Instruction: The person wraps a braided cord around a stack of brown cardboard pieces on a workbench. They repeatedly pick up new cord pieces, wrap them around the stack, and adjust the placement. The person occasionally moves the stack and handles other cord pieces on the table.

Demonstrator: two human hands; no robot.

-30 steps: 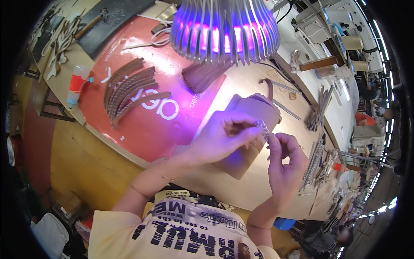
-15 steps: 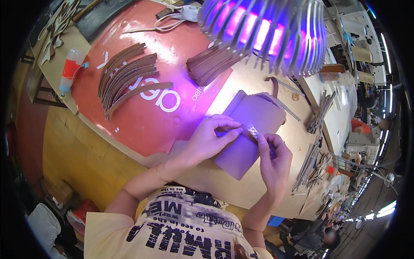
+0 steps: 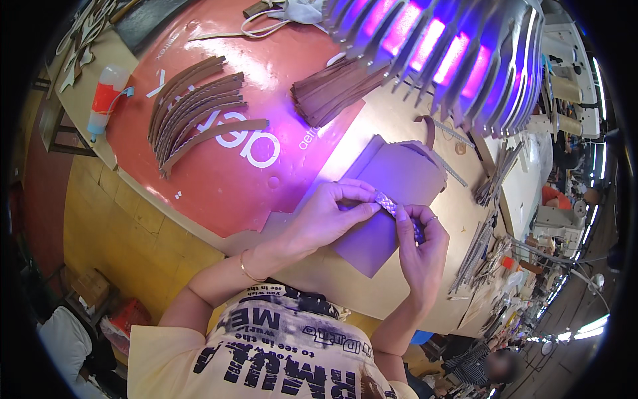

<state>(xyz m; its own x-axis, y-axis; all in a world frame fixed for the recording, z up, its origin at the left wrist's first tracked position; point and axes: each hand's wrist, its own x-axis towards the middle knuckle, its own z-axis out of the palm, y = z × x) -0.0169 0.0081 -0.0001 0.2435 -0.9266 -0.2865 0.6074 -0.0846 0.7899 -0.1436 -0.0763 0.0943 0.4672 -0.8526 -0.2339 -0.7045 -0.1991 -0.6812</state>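
My left hand and my right hand meet over a stack of brown panels lit purple. Between them stretches a short, shiny strip with a braided look. The left thumb and fingers pinch its upper-left end. On the other side, my right thumb and fingers grip it, and more of the patterned strip shows by that palm. The panels' far edge looks scalloped. Finger cover hides both ends of the strip.
A finned metal lamp glows purple above the far side. Curved brown strips and a strip bundle lie on a red sheet. A bottle stands at left; narrow strips lie at right.
The patterned face of the strip now shows along the span between my fingers, where a brown piece showed before. The view has shifted slightly, with the lamp farther right.
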